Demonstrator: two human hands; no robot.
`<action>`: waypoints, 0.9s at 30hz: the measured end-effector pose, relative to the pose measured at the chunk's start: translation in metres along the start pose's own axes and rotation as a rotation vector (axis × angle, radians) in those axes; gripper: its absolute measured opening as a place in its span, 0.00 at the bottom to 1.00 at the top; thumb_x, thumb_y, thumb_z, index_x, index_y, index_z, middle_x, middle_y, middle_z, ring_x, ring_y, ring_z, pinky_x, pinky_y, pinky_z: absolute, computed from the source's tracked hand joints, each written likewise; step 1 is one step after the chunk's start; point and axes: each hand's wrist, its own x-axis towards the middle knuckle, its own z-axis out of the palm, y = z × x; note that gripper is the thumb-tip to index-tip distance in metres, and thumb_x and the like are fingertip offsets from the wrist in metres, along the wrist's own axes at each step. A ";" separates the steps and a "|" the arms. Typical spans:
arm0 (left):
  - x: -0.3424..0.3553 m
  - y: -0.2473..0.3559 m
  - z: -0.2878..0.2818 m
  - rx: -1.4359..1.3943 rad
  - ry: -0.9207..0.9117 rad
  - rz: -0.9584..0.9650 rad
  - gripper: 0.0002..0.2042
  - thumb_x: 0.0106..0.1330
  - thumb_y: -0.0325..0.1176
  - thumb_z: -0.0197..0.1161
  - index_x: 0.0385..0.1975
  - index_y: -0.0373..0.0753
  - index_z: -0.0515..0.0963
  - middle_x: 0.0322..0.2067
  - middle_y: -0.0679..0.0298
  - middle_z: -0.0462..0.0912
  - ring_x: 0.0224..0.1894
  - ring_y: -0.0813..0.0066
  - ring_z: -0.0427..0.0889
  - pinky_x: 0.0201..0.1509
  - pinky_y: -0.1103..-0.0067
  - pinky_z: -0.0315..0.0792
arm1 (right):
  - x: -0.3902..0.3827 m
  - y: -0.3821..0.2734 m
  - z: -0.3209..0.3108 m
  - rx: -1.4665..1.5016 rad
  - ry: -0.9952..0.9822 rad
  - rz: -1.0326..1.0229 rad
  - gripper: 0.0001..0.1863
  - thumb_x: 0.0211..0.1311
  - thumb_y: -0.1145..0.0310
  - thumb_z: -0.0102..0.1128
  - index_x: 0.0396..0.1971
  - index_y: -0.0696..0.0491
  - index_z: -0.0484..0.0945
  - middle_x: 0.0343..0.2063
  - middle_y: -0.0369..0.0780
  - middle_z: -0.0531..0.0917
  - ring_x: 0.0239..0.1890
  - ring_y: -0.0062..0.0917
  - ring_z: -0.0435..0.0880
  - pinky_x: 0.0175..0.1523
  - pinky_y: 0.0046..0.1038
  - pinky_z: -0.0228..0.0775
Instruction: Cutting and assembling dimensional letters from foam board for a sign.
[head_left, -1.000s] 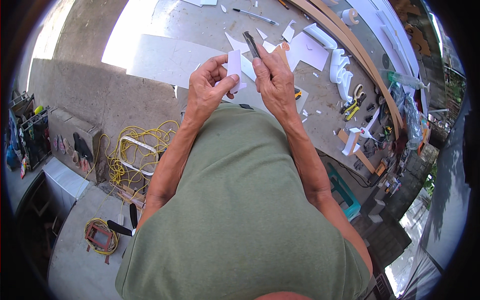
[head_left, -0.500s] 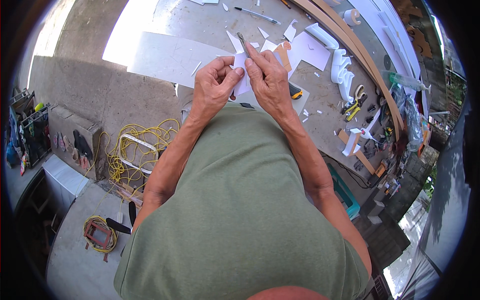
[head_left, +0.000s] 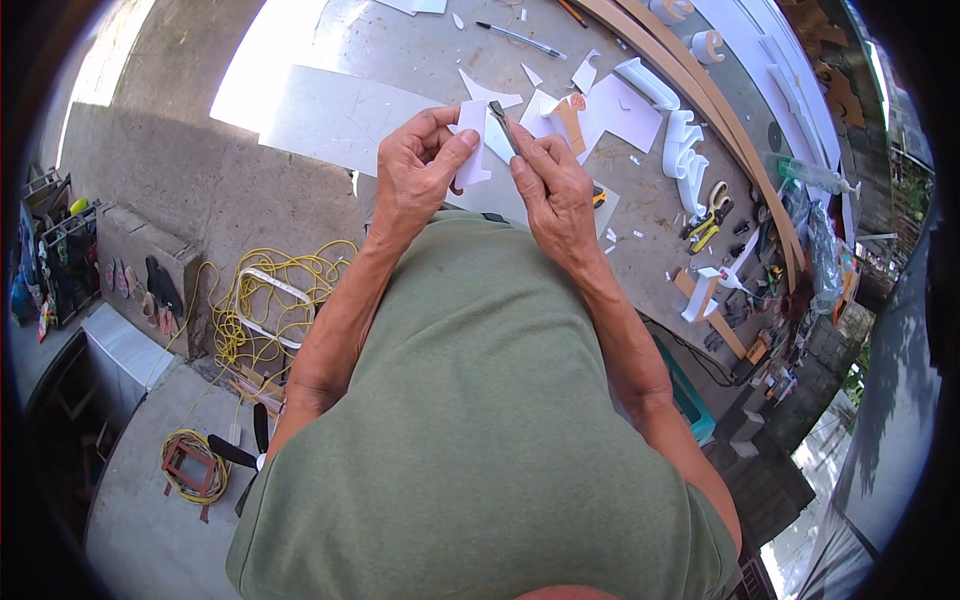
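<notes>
Between thumb and fingers of my left hand (head_left: pixel 410 170) is a small white cut piece (head_left: pixel 472 118) with straight sides and a notched lower end, held upright above the worktable. My right hand (head_left: pixel 555 195) is closed round a narrow dark metal tool (head_left: pixel 502 124), its tip just beside the piece's right edge. Behind them lie white scraps (head_left: pixel 480 92), a larger white sheet (head_left: pixel 625 110), a tan-and-white cut shape (head_left: pixel 570 125) and a pen (head_left: pixel 522 40). A yellow-and-black tool (head_left: pixel 598 197) is partly hidden by my right hand.
The worktable (head_left: pixel 400 55) also carries white curved cut forms (head_left: pixel 685 155), long tan strips (head_left: pixel 715 105), yellow-handled tools (head_left: pixel 708 218) and a glue gun (head_left: pixel 720 275). Below left are a tangled yellow cord (head_left: pixel 270 310) and a concrete block (head_left: pixel 145 250). A teal stool (head_left: pixel 690 410) stands below right.
Half a second ago my hands were closer, the tool over the piece. Now my left hand is further left and my right hand lower, with the tool's tip dropped to the piece's edge.
</notes>
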 end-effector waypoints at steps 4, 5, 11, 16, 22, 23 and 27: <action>-0.001 -0.003 -0.002 -0.025 -0.052 -0.024 0.14 0.70 0.30 0.67 0.51 0.28 0.82 0.24 0.70 0.82 0.25 0.88 0.76 0.28 0.85 0.71 | 0.021 0.009 -0.008 0.217 0.009 0.086 0.21 0.72 0.71 0.61 0.63 0.53 0.79 0.31 0.38 0.75 0.33 0.24 0.74 0.38 0.27 0.68; -0.001 -0.002 -0.002 -0.017 -0.067 -0.057 0.14 0.70 0.30 0.67 0.51 0.28 0.82 0.25 0.70 0.83 0.25 0.88 0.77 0.28 0.86 0.71 | 0.027 0.006 -0.008 0.197 -0.022 0.038 0.21 0.72 0.71 0.61 0.63 0.53 0.79 0.32 0.38 0.75 0.33 0.23 0.74 0.38 0.27 0.68; 0.003 -0.006 -0.011 -0.118 -0.015 -0.041 0.14 0.69 0.30 0.67 0.50 0.29 0.83 0.28 0.69 0.84 0.28 0.88 0.78 0.32 0.86 0.72 | 0.010 0.004 -0.008 0.227 -0.152 0.028 0.21 0.73 0.72 0.61 0.64 0.51 0.79 0.33 0.36 0.74 0.33 0.21 0.72 0.39 0.24 0.67; -0.006 -0.008 -0.013 -0.066 -0.056 -0.041 0.13 0.68 0.30 0.67 0.49 0.30 0.84 0.28 0.71 0.83 0.29 0.88 0.77 0.34 0.88 0.70 | 0.011 0.010 -0.013 0.305 -0.082 0.068 0.21 0.73 0.71 0.60 0.64 0.51 0.79 0.33 0.35 0.74 0.34 0.20 0.72 0.38 0.22 0.66; -0.007 -0.005 -0.016 -0.091 -0.040 -0.002 0.13 0.67 0.30 0.68 0.48 0.30 0.85 0.25 0.74 0.79 0.27 0.90 0.72 0.31 0.87 0.65 | 0.006 0.012 -0.009 0.254 -0.190 0.031 0.20 0.73 0.73 0.60 0.63 0.52 0.80 0.33 0.36 0.74 0.33 0.20 0.72 0.38 0.24 0.66; -0.006 -0.005 -0.017 -0.100 -0.025 0.009 0.13 0.67 0.29 0.67 0.48 0.30 0.85 0.25 0.74 0.79 0.27 0.90 0.71 0.31 0.87 0.64 | -0.001 0.016 -0.010 0.249 -0.181 0.046 0.20 0.73 0.73 0.60 0.63 0.52 0.80 0.33 0.35 0.74 0.33 0.20 0.72 0.39 0.24 0.66; -0.007 -0.008 -0.018 -0.058 -0.014 0.032 0.12 0.67 0.29 0.68 0.47 0.30 0.85 0.25 0.75 0.77 0.27 0.90 0.70 0.30 0.87 0.63 | 0.002 0.016 -0.012 0.270 -0.072 0.113 0.21 0.72 0.73 0.61 0.63 0.51 0.80 0.33 0.35 0.75 0.34 0.21 0.72 0.40 0.24 0.67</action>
